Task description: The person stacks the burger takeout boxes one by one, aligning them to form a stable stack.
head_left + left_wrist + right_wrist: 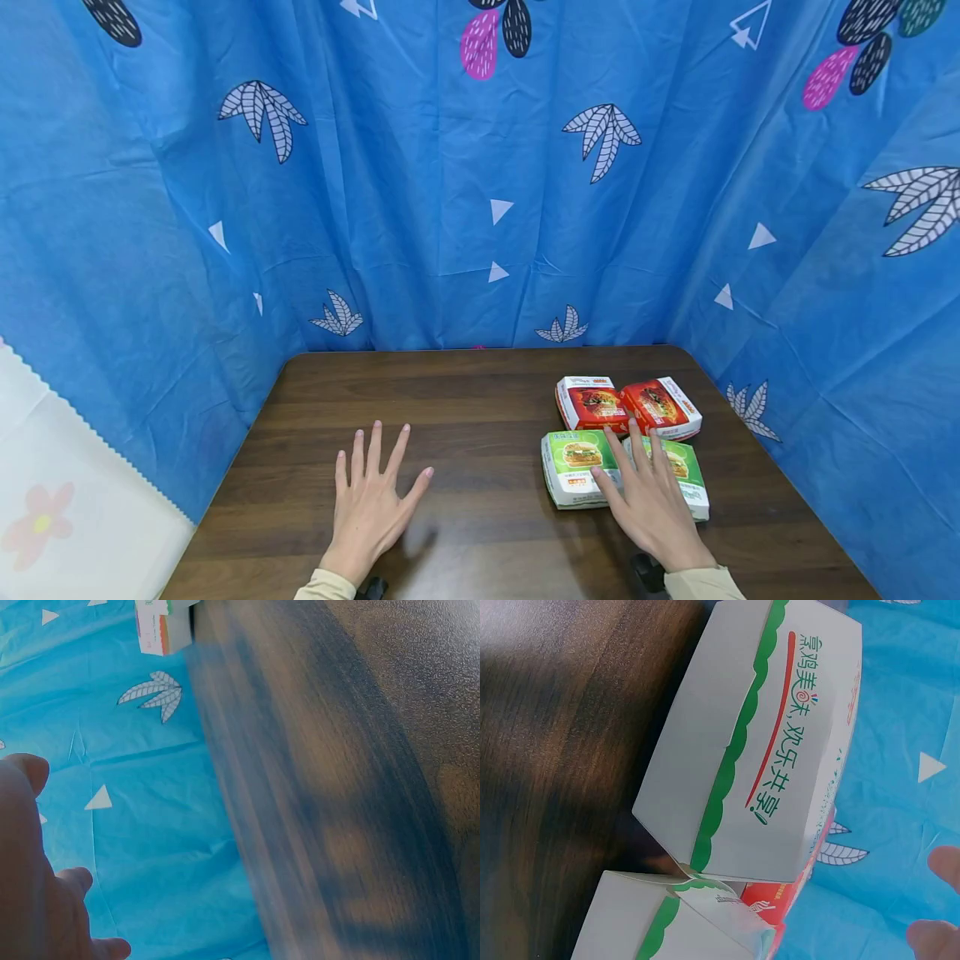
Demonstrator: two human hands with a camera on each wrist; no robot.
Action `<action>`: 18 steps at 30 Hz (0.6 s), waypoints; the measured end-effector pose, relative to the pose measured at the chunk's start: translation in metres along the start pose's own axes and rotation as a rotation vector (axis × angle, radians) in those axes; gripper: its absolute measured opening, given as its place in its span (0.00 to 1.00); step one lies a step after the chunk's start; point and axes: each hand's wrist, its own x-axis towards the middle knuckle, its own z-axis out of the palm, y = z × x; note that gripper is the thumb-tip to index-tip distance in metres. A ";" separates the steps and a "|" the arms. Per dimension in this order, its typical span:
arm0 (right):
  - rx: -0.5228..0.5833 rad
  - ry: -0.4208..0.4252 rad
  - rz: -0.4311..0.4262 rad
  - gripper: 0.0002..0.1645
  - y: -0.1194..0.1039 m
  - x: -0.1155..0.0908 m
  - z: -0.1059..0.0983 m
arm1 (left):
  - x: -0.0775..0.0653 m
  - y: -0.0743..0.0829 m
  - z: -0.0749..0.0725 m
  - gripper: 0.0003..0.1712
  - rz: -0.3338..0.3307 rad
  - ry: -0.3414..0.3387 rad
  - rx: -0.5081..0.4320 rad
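Note:
My left hand [369, 508] is spread over the wooden table with fingers straight, holding nothing. In the left wrist view its fingers [71, 885] show at the left edge. The right hand [654, 508], also with straight, spread fingers, hovers over the boxes at the right and partly covers one. Two green-and-white burger boxes lie in front, a left one [581, 468] and a right one [686, 471]. Behind them lie two red-and-white burger boxes, a left one [592, 403] and a slanted right one [663, 407]. The right wrist view shows a green-trimmed box side [757, 742] close up.
A brown wooden table [465, 400] has rounded far corners. Blue patterned curtain [450, 208] hangs behind it and along both sides. A white cloth with a flower print [67, 492] hangs at the lower left. Both wrists wear dark straps.

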 end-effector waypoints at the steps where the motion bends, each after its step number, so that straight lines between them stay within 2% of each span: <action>1: -0.002 0.004 -0.002 0.47 0.000 0.000 0.000 | 0.000 0.000 0.000 0.48 0.001 0.001 0.000; 13: 0.009 0.037 0.000 0.47 0.000 0.002 0.003 | 0.000 -0.002 0.003 0.48 0.014 0.014 -0.020; 18: 0.030 0.038 0.012 0.48 -0.001 0.002 0.004 | -0.001 -0.002 0.003 0.48 0.030 0.049 -0.032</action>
